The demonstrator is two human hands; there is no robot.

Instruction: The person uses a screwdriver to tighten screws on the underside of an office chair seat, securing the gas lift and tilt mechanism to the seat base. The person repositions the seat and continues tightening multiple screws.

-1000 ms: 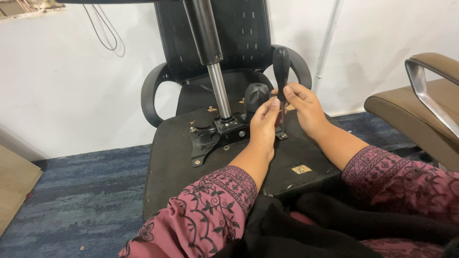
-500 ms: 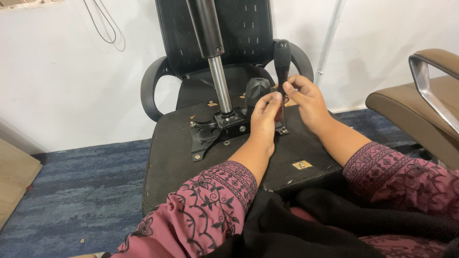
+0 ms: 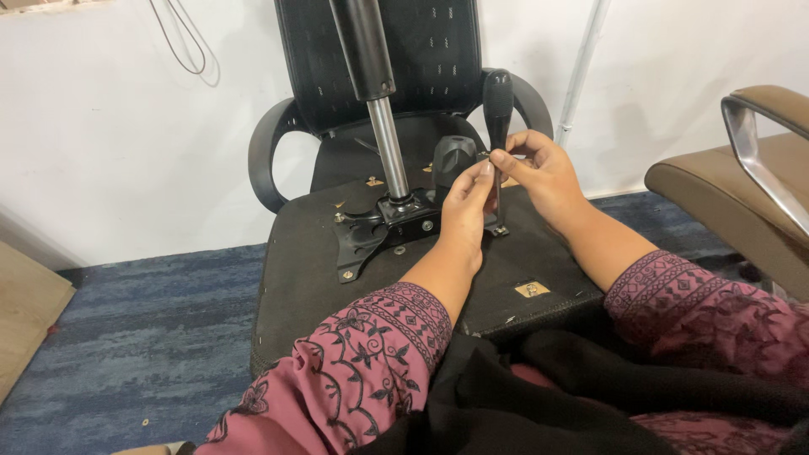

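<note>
An upturned black office chair lies before me, its seat underside (image 3: 312, 278) facing up. A black metal mounting plate (image 3: 371, 232) carries the gas-lift cylinder (image 3: 379, 109) standing upright. A screwdriver (image 3: 497, 109) with a black handle stands vertically, its tip on a screw at the plate's right side. My left hand (image 3: 468, 206) pinches the screwdriver's thin shaft from the left. My right hand (image 3: 543, 173) grips the same shaft from the right, just under the handle. A black lever knob (image 3: 453, 160) sits behind my left hand.
The chair's mesh backrest (image 3: 421, 50) and curved armrests (image 3: 270, 160) lean against a white wall. A brown padded chair with a chrome arm (image 3: 750, 168) stands at right. Blue carpet (image 3: 126, 337) covers the floor, with a brown board (image 3: 25, 312) at left.
Both hands stay on the screwdriver shaft, with only slight finger shifts. The view has drifted a little.
</note>
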